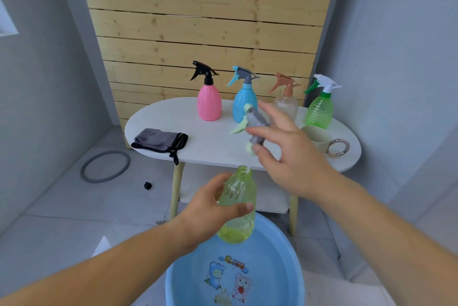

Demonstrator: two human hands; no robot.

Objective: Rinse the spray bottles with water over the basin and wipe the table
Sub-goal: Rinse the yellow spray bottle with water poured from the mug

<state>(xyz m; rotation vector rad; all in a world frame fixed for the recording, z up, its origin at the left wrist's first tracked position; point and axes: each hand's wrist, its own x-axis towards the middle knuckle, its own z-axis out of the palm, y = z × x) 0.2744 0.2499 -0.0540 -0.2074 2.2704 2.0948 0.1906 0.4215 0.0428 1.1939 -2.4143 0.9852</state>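
Note:
My left hand (210, 209) grips a clear yellow-green bottle (239, 224) upright above the blue basin (280, 263); a little water sits in its base and its neck is uncapped. My right hand (290, 157) holds the grey and pale-green spray head (254, 124) lifted off, just above the bottle's neck, blurred. On the white oval table (205, 139) stand a pink bottle (209, 104), a blue bottle (241, 102), a clear bottle with a brown trigger (286, 101) and a green bottle with a white trigger (319, 109). A grey cloth (158, 142) lies at the table's left.
A cream cup (317, 137) with a metal ring handle (338, 148) sits at the table's right end, partly behind my right hand. A wooden slat wall stands behind. On the tiled floor lie a grey ring (105, 166) and a small black cube (148, 185).

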